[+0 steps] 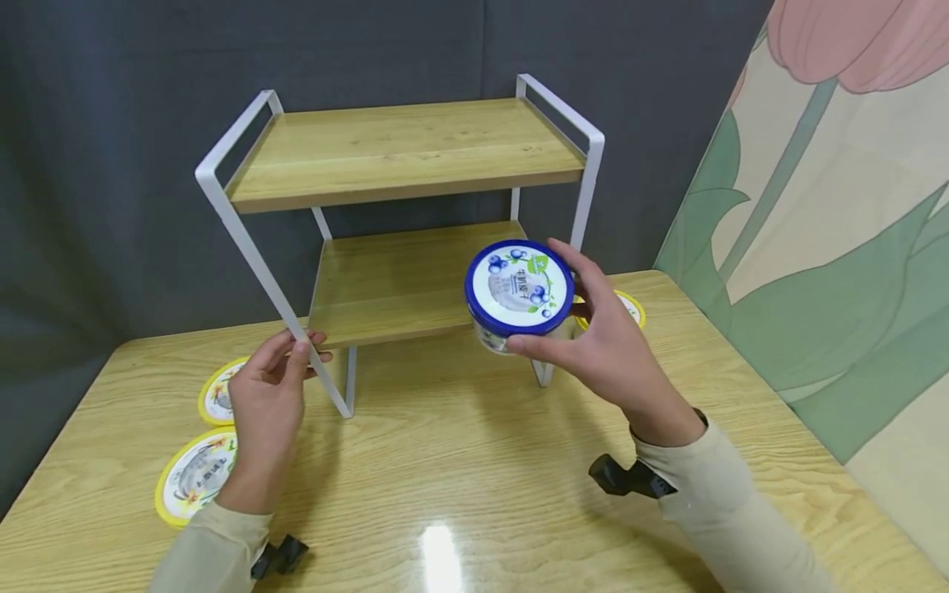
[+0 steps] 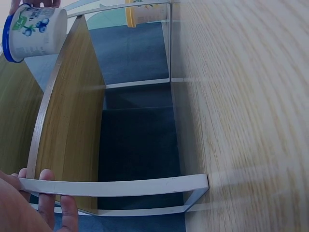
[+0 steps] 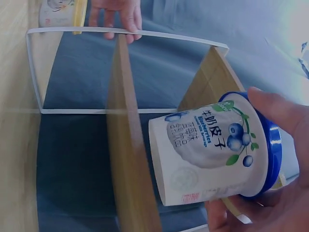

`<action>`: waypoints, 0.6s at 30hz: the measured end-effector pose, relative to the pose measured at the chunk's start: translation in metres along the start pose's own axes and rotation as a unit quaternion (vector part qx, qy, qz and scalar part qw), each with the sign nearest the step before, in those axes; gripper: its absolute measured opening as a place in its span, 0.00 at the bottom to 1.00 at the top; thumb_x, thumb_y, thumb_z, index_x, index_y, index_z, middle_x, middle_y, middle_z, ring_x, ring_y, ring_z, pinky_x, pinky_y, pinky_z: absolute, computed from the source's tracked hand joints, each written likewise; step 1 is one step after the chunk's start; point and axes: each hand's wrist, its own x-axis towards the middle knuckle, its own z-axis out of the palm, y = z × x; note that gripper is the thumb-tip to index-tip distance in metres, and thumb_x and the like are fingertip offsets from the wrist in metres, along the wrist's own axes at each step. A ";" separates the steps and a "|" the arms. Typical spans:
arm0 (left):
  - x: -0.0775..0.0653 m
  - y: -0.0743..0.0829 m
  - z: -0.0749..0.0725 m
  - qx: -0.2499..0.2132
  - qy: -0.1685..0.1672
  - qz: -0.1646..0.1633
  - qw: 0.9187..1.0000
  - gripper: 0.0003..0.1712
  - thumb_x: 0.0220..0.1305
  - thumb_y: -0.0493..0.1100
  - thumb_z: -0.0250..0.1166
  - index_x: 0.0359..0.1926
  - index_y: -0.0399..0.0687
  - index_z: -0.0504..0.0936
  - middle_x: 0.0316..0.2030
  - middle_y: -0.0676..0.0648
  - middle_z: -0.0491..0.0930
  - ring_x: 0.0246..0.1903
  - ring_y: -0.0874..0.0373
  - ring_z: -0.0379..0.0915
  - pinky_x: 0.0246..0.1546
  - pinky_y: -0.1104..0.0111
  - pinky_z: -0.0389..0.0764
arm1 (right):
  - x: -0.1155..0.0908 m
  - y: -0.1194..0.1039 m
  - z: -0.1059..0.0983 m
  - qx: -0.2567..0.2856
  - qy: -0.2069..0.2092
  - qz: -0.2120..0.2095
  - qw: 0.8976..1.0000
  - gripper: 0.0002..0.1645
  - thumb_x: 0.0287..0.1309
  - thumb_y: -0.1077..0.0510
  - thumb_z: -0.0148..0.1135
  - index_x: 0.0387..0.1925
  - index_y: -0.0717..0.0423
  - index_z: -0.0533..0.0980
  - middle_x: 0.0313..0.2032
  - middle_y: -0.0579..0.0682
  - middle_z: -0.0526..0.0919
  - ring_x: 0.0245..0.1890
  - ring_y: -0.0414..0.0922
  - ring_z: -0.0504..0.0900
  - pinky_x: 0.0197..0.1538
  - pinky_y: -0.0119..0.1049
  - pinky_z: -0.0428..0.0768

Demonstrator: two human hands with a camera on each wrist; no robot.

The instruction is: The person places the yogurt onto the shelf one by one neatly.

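My right hand [image 1: 611,350] grips a white blueberry tub [image 1: 519,288] by its blue lid rim, thumb on one side and fingers on the other. The tub is raised in front of the lower board of a two-tier shelf rack [image 1: 408,152], its lid turned towards the head camera. In the right wrist view the tub [image 3: 207,154] lies tilted, its blueberry print showing. At the rack's front left, my left hand [image 1: 270,399] holds the white metal leg [image 1: 255,255] beside the lower board. Its fingers [image 2: 47,200] show around that leg in the left wrist view.
Two yellow-rimmed tubs [image 1: 196,478] stand on the wooden table [image 1: 445,461] left of the rack, partly behind the left hand. Another yellow-rimmed tub [image 1: 628,309] is behind the right hand. A dark curtain [image 1: 385,49] hangs behind, and a tulip-patterned panel [image 1: 838,239] borders the right.
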 end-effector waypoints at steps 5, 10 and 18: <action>0.000 0.000 0.001 0.008 -0.002 0.005 1.000 0.14 0.70 0.38 0.62 0.52 0.36 0.83 0.36 0.64 0.87 0.31 0.68 0.85 0.37 0.78 0.83 | -0.001 0.001 0.005 -0.029 0.005 0.022 0.999 0.63 0.47 0.48 0.79 0.77 0.34 0.50 0.68 0.49 0.67 0.62 0.51 0.69 0.64 0.52 0.69; 0.000 0.000 0.001 0.012 -0.004 0.002 1.000 0.14 0.70 0.39 0.62 0.52 0.36 0.83 0.36 0.64 0.87 0.32 0.69 0.85 0.37 0.78 0.83 | -0.001 0.002 0.008 -0.004 -0.003 0.026 1.000 0.62 0.52 0.48 0.76 0.78 0.36 0.46 0.72 0.49 0.63 0.68 0.53 0.68 0.70 0.56 0.66; 0.001 -0.001 -0.002 0.011 -0.005 -0.003 1.000 0.14 0.70 0.39 0.62 0.52 0.37 0.83 0.36 0.64 0.87 0.32 0.68 0.85 0.38 0.78 0.83 | 0.003 0.004 0.016 0.067 -0.016 0.035 0.997 0.57 0.60 0.50 0.70 0.79 0.36 0.42 0.74 0.48 0.60 0.72 0.52 0.64 0.75 0.59 0.58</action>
